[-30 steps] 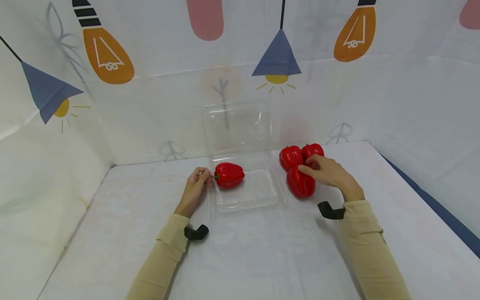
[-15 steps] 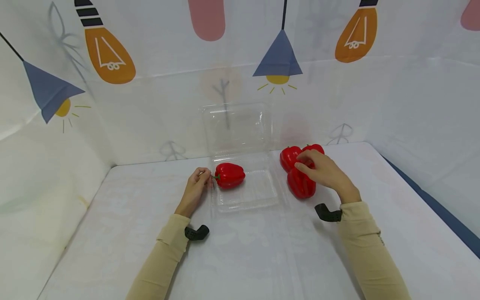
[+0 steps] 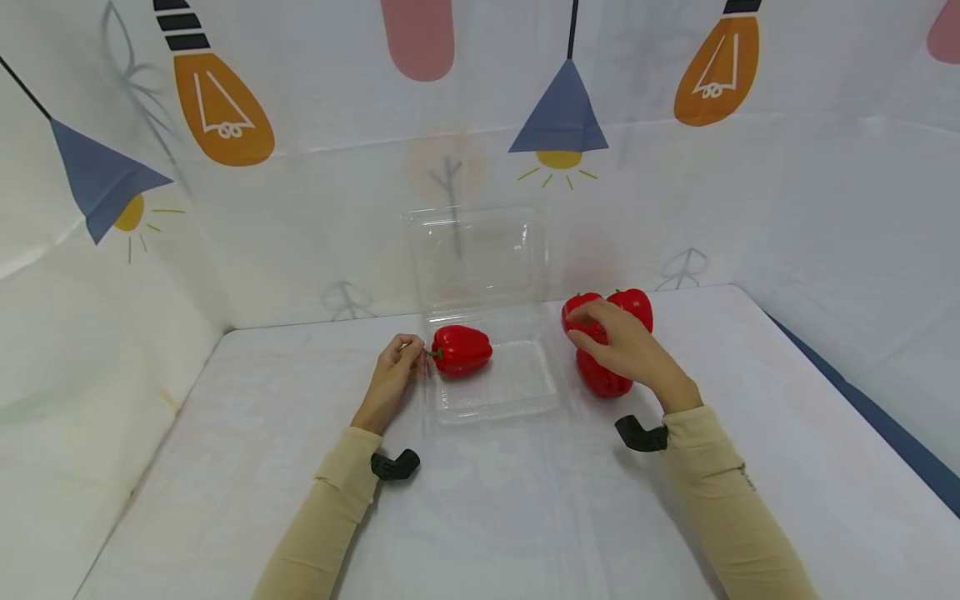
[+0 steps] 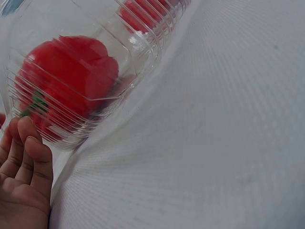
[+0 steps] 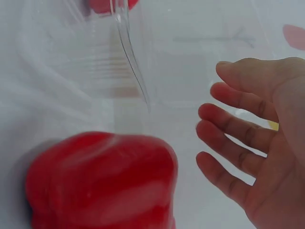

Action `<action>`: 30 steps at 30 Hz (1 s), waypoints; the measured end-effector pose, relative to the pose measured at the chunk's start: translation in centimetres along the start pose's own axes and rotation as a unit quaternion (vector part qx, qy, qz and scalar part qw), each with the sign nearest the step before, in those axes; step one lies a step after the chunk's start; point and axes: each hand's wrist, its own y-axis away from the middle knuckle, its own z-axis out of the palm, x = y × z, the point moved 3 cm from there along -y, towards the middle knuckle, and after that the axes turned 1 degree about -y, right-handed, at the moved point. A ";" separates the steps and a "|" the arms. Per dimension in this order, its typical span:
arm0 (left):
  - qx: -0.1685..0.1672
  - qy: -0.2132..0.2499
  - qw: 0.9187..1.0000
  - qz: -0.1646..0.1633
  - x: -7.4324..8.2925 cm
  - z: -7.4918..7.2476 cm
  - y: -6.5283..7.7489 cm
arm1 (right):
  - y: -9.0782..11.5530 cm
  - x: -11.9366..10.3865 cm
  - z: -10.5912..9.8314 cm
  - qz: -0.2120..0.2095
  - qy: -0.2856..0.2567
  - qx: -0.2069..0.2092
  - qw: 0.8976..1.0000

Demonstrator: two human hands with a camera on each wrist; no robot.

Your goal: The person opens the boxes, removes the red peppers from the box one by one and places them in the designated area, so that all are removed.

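A clear plastic clamshell box [image 3: 498, 408] stands on the table with its lid [image 3: 480, 258] raised behind it. One red bell pepper [image 3: 461, 350] with a green stem lies in its left part. My left hand [image 3: 392, 375] pinches the box's left rim; in the left wrist view its fingertips [image 4: 28, 126] meet the ribbed wall. Over the group of red peppers at the right hovers my right hand [image 3: 626, 343], fingers loosely bent and holding nothing. Below it is the nearest pepper [image 3: 600, 377]; two others, a back-left pepper [image 3: 573, 307] and a back-right pepper [image 3: 636, 305], are partly covered.
A white cloth-covered table [image 3: 487, 508] carries everything. Behind it hangs a pale curtain [image 3: 337, 208] printed with lamps and bulbs. A black wrist mount [image 3: 395, 465] sits on the left wrist, another black mount [image 3: 641, 435] on the right.
My right hand has shifted left across the peppers toward the box, with nothing in it. The left hand stays at the box's rim, and the peppers lie as before.
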 end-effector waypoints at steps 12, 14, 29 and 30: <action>0.015 -0.010 1.000 0.014 -2.6 -0.9 -1.5 | -0.7 -2.2 2.7 -0.053 0.006 -0.017 0.998; 0.015 -0.009 1.000 0.016 -2.7 -0.9 -1.5 | -0.8 -2.4 3.0 -0.059 0.008 -0.018 0.998; 0.012 0.001 1.000 0.025 -2.7 -0.7 -1.8 | -1.3 -3.6 5.0 -0.095 0.017 0.005 0.995; 0.012 0.001 1.000 0.025 -2.7 -0.7 -1.8 | -1.3 -3.7 5.2 -0.095 0.018 0.005 0.995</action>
